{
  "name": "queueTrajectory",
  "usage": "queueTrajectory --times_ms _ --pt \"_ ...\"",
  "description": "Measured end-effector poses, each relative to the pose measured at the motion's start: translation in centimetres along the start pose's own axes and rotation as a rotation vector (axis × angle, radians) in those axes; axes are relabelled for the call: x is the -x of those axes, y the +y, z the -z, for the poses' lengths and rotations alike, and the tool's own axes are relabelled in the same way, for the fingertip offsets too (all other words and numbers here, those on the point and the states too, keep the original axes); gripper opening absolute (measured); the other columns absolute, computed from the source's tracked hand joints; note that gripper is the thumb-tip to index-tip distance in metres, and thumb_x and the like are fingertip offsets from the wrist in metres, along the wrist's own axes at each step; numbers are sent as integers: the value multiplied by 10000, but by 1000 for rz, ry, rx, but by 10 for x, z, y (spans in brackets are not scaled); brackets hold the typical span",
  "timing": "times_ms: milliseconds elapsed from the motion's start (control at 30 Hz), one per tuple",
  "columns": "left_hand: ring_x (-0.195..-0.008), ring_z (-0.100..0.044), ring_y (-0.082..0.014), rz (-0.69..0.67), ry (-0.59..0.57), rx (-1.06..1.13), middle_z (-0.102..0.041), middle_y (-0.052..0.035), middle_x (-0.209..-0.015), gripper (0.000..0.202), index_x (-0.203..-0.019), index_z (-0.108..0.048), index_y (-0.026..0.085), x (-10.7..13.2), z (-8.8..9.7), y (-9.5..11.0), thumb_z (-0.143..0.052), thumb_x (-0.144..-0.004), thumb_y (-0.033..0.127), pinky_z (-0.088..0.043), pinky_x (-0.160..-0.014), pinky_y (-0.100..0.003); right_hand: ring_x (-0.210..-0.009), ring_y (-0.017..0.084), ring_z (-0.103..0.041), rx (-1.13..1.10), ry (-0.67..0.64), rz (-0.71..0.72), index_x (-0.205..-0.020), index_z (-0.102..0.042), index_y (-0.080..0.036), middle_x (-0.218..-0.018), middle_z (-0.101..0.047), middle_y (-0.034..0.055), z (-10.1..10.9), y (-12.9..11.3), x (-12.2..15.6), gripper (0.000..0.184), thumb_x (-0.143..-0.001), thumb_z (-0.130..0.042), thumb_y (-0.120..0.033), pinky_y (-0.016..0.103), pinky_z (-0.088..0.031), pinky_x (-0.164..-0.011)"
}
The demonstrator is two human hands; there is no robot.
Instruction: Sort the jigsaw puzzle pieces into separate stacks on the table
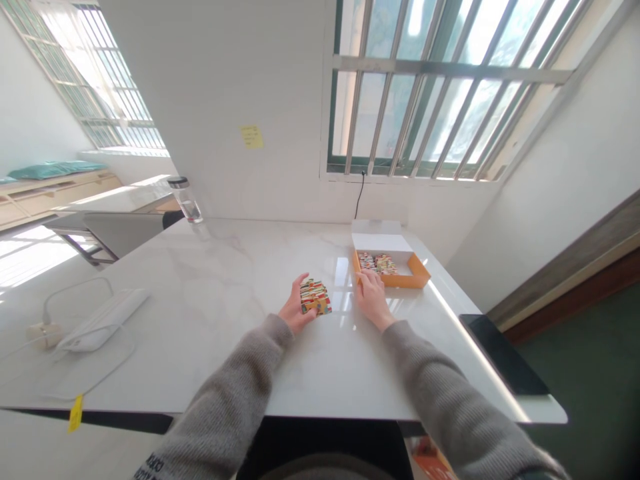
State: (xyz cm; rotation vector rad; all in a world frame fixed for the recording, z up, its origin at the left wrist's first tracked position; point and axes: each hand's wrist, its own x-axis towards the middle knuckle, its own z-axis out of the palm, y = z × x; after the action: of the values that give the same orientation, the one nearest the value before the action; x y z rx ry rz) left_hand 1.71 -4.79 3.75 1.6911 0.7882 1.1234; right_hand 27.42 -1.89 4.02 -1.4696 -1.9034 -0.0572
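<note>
White marble-veined tabletop (pixel 225 280) under window light. Striped multicoloured block stack (pixel 315 297) at your 12 o'clock; your left hand (pixel 297 308) curled half open against its left side, grip unclear. Your right hand (pixel 373 300) open, empty, fingertips on rim of shallow orange cardboard tray (pixel 417 277) at 1 o'clock. Stack looks light, loose, slide-prone; take by opposite sides.

1. A clear glass water bottle (pixel 185 201) with a dark cap stands at the far left corner of the white marble surface (pixel 210 280).
2. A yellow sticky note (pixel 251 137) clings to the white wall (pixel 200 87).
3. A white power strip (pixel 103 321) lies at the surface's left.
4. A black cable (pixel 359 195) hangs beneath the barred window (pixel 440 87).
</note>
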Motion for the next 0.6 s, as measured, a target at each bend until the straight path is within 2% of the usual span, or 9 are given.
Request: queueTrajectory --times_ms 133,200,300,400,500,600 --pt "-1082 -662 -263 -58 215 63 -552 -127 -1294 899 -1476 -145 272 -3 14 2 -685 -758 253 -497 -1010 -568 -1335 312 -366 -54 -63 119 -1354 -522 -201 -1384 -483 154 -8 -39 17 509 -862 -449 -97 515 -360 -1078" --pt "-1044 -665 -254 -80 283 79 -554 -113 -1255 873 -1467 -166 268 -5 21 3 -671 -754 274 -517 -977 -553 -1354 320 -348 -74 -113 157 -1360 -515 -204 -1415 -454 158 -10 -59 24 521 -855 -458 -93 529 -370 -1072" --pt "-1013 -666 -249 -61 296 82 -563 -99 -1203 861 -1462 -184 252 -6 28 6 -654 -741 264 -530 -951 -532 -1372 319 -336 -130 -171 207 -1362 -517 -202 -1439 -437 159 -12 -85 31 545 -838 -459 -65 544 -376 -1085" --pt "-992 -665 -239 -51 318 79 -567 -93 -1179 875 -1465 -191 235 -5 29 7 -648 -719 258 -534 -945 -501 -1400 291 -313 -213 -195 287 -1372 -513 -224 -1463 -432 129 -16 -101 36 624 -793 -445 -2 540 -349 -1139" --pt "-961 -664 -227 -51 334 93 -574 -89 -1167 881 -1468 -197 228 -6 27 4 -634 -703 252 -545 -921 -473 -1447 247 -257 -286 -227 345 -1331 -551 -227 -1496 -413 88 -19 -105 38 658 -750 -411 47 502 -311 -1195" --pt "-968 -667 -233 -44 316 127 -572 -90 -1182 875 -1470 -193 236 -7 27 -2 -624 -709 262 -548 -912 -472 -1453 206 -276 -354 -222 341 -1201 -634 -261 -1487 -434 32 -15 -100 38 575 -773 -394 40 454 -336 -1192"
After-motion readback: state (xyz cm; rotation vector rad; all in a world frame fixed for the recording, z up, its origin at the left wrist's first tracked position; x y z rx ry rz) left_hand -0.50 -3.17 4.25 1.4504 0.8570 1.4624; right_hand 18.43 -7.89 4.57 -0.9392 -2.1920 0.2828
